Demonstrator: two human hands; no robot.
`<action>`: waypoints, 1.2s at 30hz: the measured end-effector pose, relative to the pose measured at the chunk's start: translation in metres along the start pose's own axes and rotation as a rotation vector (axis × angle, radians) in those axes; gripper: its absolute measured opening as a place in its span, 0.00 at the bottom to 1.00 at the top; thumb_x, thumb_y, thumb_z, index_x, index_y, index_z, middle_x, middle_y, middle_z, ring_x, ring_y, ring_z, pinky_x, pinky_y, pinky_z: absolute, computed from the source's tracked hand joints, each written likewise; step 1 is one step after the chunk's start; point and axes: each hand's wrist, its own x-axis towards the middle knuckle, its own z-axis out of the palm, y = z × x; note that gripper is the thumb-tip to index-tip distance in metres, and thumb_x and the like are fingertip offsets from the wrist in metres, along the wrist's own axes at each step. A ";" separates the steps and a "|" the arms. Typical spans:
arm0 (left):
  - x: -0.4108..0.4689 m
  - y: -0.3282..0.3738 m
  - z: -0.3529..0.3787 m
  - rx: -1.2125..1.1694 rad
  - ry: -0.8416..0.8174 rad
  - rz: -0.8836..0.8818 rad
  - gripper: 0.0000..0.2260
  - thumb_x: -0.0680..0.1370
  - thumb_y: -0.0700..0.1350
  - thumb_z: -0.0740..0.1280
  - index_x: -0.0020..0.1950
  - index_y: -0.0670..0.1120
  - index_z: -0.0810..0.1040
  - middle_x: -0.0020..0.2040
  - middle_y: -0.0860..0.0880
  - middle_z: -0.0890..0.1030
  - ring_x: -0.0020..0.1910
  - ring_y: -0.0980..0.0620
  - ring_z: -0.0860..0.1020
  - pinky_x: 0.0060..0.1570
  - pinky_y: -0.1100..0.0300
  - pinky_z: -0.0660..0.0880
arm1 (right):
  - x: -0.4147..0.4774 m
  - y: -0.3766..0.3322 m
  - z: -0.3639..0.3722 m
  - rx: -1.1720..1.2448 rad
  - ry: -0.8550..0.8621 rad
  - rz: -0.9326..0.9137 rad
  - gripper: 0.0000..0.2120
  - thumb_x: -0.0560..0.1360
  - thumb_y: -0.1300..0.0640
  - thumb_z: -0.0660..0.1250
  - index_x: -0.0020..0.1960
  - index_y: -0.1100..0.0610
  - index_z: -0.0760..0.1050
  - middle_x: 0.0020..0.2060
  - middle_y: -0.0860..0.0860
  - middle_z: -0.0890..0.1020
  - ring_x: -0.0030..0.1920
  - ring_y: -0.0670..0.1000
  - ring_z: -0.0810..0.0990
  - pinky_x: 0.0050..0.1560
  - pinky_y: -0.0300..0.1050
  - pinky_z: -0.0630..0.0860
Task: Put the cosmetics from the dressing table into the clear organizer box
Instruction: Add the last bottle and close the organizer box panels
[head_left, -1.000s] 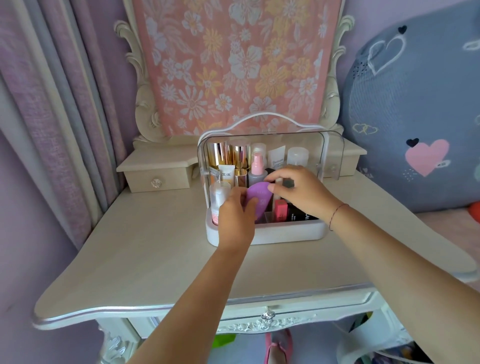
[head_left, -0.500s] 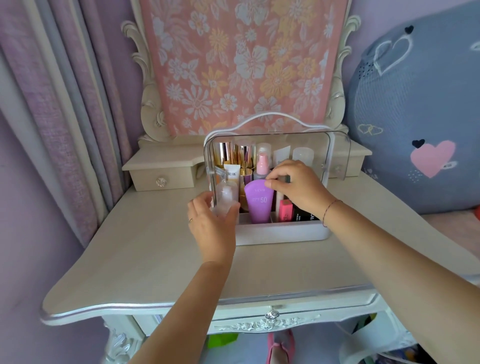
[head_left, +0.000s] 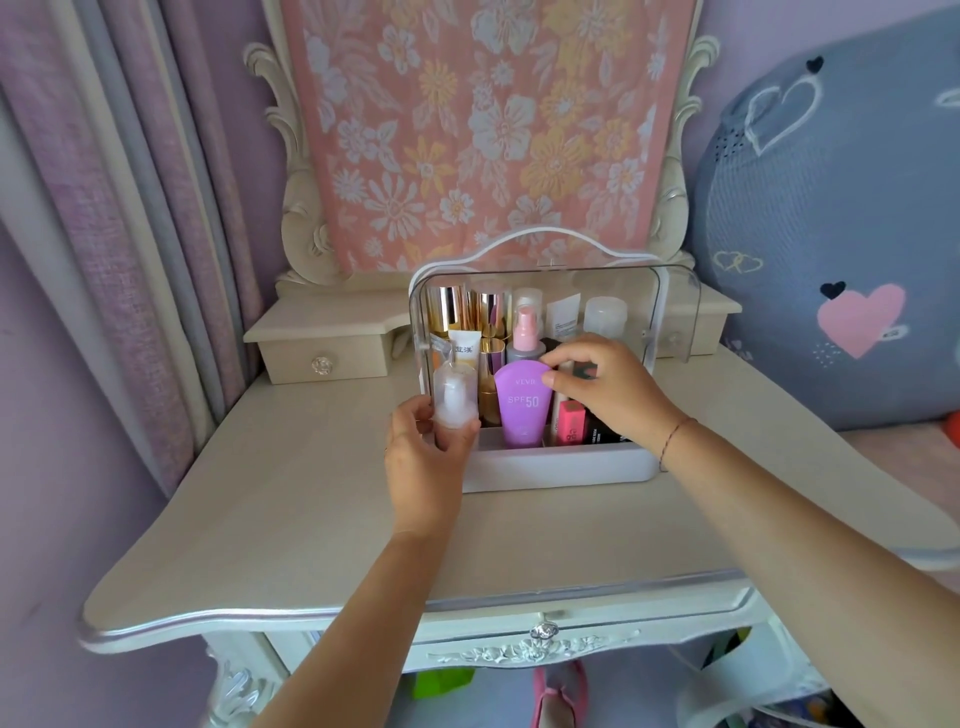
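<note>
The clear organizer box (head_left: 561, 467), white-based with its see-through lid raised, stands mid-table on the dressing table (head_left: 291, 519). Inside stand gold tubes, a pink-capped spray bottle (head_left: 525, 332), white jars, a pink lipstick box (head_left: 570, 422) and a purple SPF50 tube (head_left: 522, 405). My left hand (head_left: 423, 457) grips a translucent pump bottle (head_left: 455, 400) at the box's front left corner. My right hand (head_left: 608, 392) reaches into the box; its fingertips pinch the top right edge of the purple tube.
A mirror draped in pink floral cloth (head_left: 488, 130) rises behind the box, flanked by two small drawer units (head_left: 322, 353). Purple curtains (head_left: 104, 208) hang at the left. A large blue heart-patterned cushion (head_left: 841, 234) sits at the right.
My left hand let go of the purple tube, moved left and took hold of the pump bottle. The purple tube now stands upright in the box under my right fingertips.
</note>
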 end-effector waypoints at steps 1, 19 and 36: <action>0.000 -0.001 -0.001 0.009 0.002 0.004 0.24 0.68 0.46 0.76 0.59 0.43 0.72 0.52 0.47 0.77 0.46 0.54 0.75 0.43 0.74 0.66 | -0.001 0.000 -0.001 0.014 0.005 -0.004 0.08 0.73 0.58 0.70 0.51 0.50 0.82 0.44 0.48 0.79 0.50 0.49 0.77 0.57 0.47 0.74; 0.027 0.101 -0.038 -0.289 -0.163 -0.036 0.19 0.79 0.62 0.50 0.62 0.58 0.73 0.56 0.65 0.74 0.59 0.63 0.70 0.60 0.65 0.61 | -0.028 -0.007 -0.066 0.440 0.402 0.295 0.25 0.76 0.36 0.53 0.66 0.48 0.72 0.63 0.45 0.76 0.65 0.44 0.73 0.71 0.51 0.66; -0.021 0.012 -0.019 -0.140 -0.186 -0.225 0.27 0.75 0.54 0.67 0.70 0.48 0.64 0.66 0.51 0.68 0.65 0.55 0.66 0.65 0.57 0.64 | -0.094 0.054 -0.009 0.365 0.293 0.362 0.27 0.76 0.50 0.66 0.73 0.48 0.62 0.70 0.42 0.67 0.72 0.44 0.64 0.70 0.43 0.61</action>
